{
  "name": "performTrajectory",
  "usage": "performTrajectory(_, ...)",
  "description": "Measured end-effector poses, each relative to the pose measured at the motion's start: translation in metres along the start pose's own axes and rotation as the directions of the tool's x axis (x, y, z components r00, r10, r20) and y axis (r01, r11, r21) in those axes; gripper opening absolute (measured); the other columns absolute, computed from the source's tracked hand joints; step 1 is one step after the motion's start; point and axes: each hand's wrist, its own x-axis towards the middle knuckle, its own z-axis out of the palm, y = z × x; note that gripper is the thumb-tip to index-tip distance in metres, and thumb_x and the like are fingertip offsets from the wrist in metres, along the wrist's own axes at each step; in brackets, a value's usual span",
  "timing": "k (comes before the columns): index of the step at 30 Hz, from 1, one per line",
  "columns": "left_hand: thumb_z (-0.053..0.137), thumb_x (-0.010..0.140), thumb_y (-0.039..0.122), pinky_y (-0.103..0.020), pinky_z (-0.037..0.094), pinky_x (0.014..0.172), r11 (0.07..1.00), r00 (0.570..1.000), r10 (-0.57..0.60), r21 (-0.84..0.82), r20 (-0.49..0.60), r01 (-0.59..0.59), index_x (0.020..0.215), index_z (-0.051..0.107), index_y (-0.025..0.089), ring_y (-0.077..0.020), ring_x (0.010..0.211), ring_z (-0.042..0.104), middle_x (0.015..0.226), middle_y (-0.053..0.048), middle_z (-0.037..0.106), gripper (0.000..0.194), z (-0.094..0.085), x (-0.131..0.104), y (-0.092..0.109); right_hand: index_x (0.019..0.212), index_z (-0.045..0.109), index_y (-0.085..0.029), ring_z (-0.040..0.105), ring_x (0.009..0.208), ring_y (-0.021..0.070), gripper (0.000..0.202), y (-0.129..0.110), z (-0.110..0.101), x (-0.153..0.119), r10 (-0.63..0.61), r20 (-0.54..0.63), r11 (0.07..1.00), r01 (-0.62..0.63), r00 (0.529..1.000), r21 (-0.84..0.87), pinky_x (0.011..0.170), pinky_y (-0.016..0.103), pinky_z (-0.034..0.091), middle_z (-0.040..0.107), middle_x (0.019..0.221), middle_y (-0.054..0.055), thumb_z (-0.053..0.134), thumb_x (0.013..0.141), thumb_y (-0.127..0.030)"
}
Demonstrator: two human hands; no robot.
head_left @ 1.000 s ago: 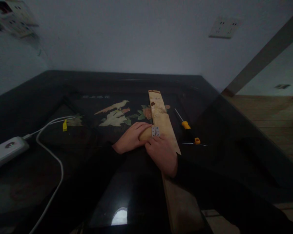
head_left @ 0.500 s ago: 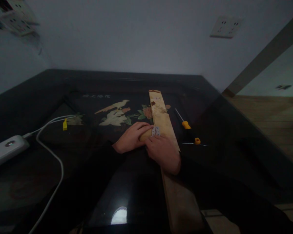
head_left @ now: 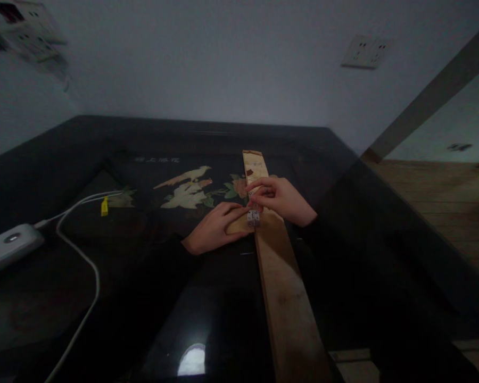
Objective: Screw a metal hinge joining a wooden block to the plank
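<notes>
A long wooden plank (head_left: 281,276) runs from the near edge up the middle of the table. My left hand (head_left: 213,229) is closed around a short wooden piece (head_left: 239,225) that meets the plank's left side. Across the joint lies a small silver hinge-like plate (head_left: 253,217) with dark marks or holes. Just beyond it, my right hand (head_left: 281,199) hovers over the plank, thumb and fingertips pinched together. Whatever sits in that pinch is too small to make out. My right hand and dark sleeve block the spot where a yellow-and-black screwdriver lay.
The dark glossy table (head_left: 123,276) has a bird-and-flower picture (head_left: 186,194) on it. A white power strip (head_left: 14,247) with a white cable (head_left: 90,260) and yellow tag (head_left: 104,206) lies at left. Wall (head_left: 203,58) stands behind, with a socket (head_left: 365,51).
My right hand has moved up and away from me, from the near side of the hinge-like plate to its far side. My left hand stays on the short wooden piece. The screwdriver is now hidden.
</notes>
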Motion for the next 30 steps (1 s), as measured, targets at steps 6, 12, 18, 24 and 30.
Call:
performTrajectory(6, 0.059, 0.085, 0.042, -0.044, 0.041, 0.101, 1.0, 1.0, 0.003, -0.003, 0.008, -0.003, 0.132, 0.048, 0.023, -0.0262, 0.119, 0.046, 0.128, -0.012, 0.05, 0.052, -0.001, 0.001, 0.0, 0.087, 0.059, -0.012, 0.063, 0.069, 0.0101, 0.01, 0.019, 0.009, 0.011, 0.011, -0.063, 0.997, -0.016, 0.998, -0.082, 0.066, 0.023, 0.049, 0.068, 0.079, 0.004, 0.056, 0.079, -0.017)
performTrajectory(12, 0.059, 0.085, 0.041, -0.044, 0.04, 0.102, 1.0, 0.999, 0.001, -0.002, 0.033, -0.001, 0.132, 0.047, 0.024, -0.0261, 0.121, 0.044, 0.13, -0.011, 0.049, 0.051, -0.002, 0.001, -0.001, 0.079, 0.064, -0.012, 0.057, 0.067, 0.0092, 0.006, 0.027, 0.003, 0.011, -0.015, -0.074, 0.975, -0.002, 0.997, -0.223, 0.064, 0.022, 0.041, 0.065, 0.074, 0.001, 0.062, 0.075, -0.016)
performTrajectory(18, 0.058, 0.085, 0.042, -0.044, 0.04, 0.102, 1.0, 0.999, -0.017, -0.001, 0.052, 0.017, 0.136, 0.044, 0.024, -0.027, 0.121, 0.045, 0.13, -0.011, 0.049, 0.055, -0.004, 0.002, 0.001, 0.081, 0.066, -0.012, 0.056, 0.067, 0.009, 0.007, 0.032, 0.004, 0.012, -0.033, -0.042, 0.955, 0.02, 0.999, -0.296, 0.063, 0.02, 0.038, 0.064, 0.072, 0.001, 0.062, 0.076, -0.017)
performTrajectory(24, 0.058, 0.086, 0.041, -0.046, 0.04, 0.101, 1.0, 0.998, -0.005, 0.007, 0.061, 0.004, 0.136, 0.042, 0.025, -0.027, 0.121, 0.045, 0.13, -0.011, 0.048, 0.056, -0.003, 0.002, 0.0, 0.081, 0.067, -0.013, 0.056, 0.068, 0.0099, 0.007, 0.035, 0.006, 0.013, -0.055, -0.016, 0.936, 0.046, 0.998, -0.349, 0.063, 0.021, 0.038, 0.064, 0.073, 0.001, 0.064, 0.076, -0.017)
performTrajectory(30, 0.055, 0.088, 0.04, -0.044, 0.04, 0.102, 1.0, 0.998, 0.012, 0.02, 0.068, -0.014, 0.134, 0.044, 0.021, -0.0268, 0.123, 0.043, 0.131, -0.013, 0.046, 0.051, -0.003, 0.001, 0.0, 0.082, 0.066, -0.015, 0.056, 0.074, 0.0112, 0.006, 0.036, 0.006, 0.012, -0.099, 0.013, 0.912, 0.096, 0.995, -0.398, 0.071, 0.023, 0.038, 0.067, 0.08, 0.002, 0.063, 0.078, -0.019)
